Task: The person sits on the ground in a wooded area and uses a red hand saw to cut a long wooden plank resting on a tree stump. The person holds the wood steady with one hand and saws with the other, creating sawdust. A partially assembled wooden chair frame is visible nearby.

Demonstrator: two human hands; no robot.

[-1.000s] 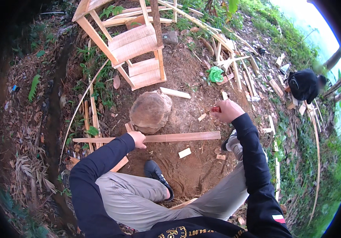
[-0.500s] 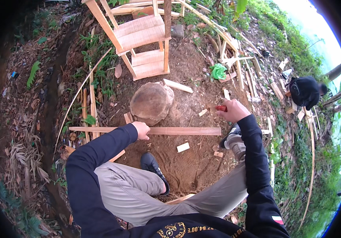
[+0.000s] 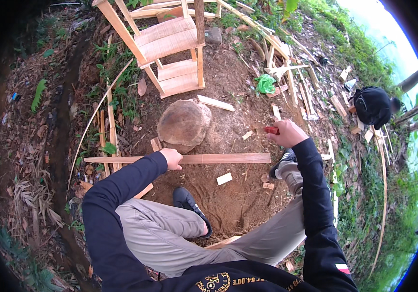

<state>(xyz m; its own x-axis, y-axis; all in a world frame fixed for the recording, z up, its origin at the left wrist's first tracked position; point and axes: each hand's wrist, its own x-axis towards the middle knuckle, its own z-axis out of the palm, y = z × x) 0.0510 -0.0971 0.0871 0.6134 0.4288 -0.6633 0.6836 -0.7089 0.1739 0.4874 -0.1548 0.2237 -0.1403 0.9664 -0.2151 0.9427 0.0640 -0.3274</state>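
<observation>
Woodworking on bare earth, seen from above the seated worker. Left hand (image 3: 172, 158) lies closed over a long wooden slat (image 3: 218, 158), pinning it to the ground; the slat runs from nine o'clock to three o'clock across the middle of the view, just below a round wooden stump (image 3: 183, 124) at twelve o'clock of that hand. Right hand (image 3: 287, 133), at about two o'clock from the slat's centre, is wrapped in a fist around a red-handled tool (image 3: 271, 130); the working end of the tool cannot be made out, and it sits above the slat's right end, apart from the wood. A black shoe (image 3: 189, 204) rests at six o'clock of the slat, a second shoe (image 3: 283, 165) just beside its right end.

Progress, as a judgement: the slat appears whole and uncut along its visible length, so the shaping or cutting of this piece seems not yet begun or barely started. Small pale offcuts (image 3: 224, 178) lie near it, and a wooden chair frame (image 3: 170, 48) stands at twelve o'clock, suggesting other pieces are already made. Loose slats (image 3: 296, 82) lie scattered at one o'clock, with a green crumpled bag (image 3: 266, 83) among them and a black backpack (image 3: 373, 106) at two o'clock, well apart.
</observation>
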